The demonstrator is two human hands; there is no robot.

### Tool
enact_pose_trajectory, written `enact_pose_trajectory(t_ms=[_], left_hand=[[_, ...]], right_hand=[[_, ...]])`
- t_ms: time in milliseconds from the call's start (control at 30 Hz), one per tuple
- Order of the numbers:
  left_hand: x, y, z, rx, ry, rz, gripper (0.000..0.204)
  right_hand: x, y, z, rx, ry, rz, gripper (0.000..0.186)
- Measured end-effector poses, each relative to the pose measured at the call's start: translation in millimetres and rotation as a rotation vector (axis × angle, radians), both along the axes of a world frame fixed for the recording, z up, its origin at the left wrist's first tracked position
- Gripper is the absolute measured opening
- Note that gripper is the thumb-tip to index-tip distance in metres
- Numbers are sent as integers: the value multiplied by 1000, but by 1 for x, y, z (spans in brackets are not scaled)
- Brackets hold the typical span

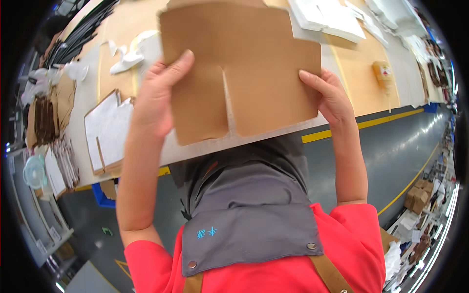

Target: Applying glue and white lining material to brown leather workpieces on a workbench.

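Between my two hands, a brown flat panel [264, 73] is held up over the near edge of the table. It looks like leather or card, with stepped corners and a narrow slit running up from its lower edge. My left hand [159, 95] pinches its left side, thumb on the face. On the opposite side, my right hand [331, 93] grips the edge the same way, its fingers hidden behind. Left of the panel, a stack of white-faced cut pieces with brown edges [107, 127] lies on the table.
The worktable [168, 149] carries white sheets [327, 19] at the far right and an amber bottle [382, 73] to the right. Dark strips [80, 36] lie far left, near a small teal fan [34, 172]. A blue bin [105, 195] stands below.
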State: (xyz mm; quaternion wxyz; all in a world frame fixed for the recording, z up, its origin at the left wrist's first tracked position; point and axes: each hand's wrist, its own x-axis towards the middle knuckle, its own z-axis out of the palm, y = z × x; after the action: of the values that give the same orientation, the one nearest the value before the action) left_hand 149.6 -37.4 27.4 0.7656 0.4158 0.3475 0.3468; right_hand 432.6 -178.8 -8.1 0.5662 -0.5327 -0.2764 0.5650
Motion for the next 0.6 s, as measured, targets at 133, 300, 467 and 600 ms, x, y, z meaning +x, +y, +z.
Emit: enact_pose_trajectory(t_ms=[133,300,467,600], left_hand=[[-3,-19,-63,110,237,-41,59],[-15,-29,-84,324,387,-24,69],[-18,-29,-75,349,581,-81,60],[-20,-35,-64,625,881,-112,57]], right_hand=[[-10,-15,-35,-77,-432,-18,31],[-13,-18,-40,-103,-754,-60,36],[-13,-16,-42,-77,-780,-59,43],[-13,-20,-26,-213,-1370,-44,52]])
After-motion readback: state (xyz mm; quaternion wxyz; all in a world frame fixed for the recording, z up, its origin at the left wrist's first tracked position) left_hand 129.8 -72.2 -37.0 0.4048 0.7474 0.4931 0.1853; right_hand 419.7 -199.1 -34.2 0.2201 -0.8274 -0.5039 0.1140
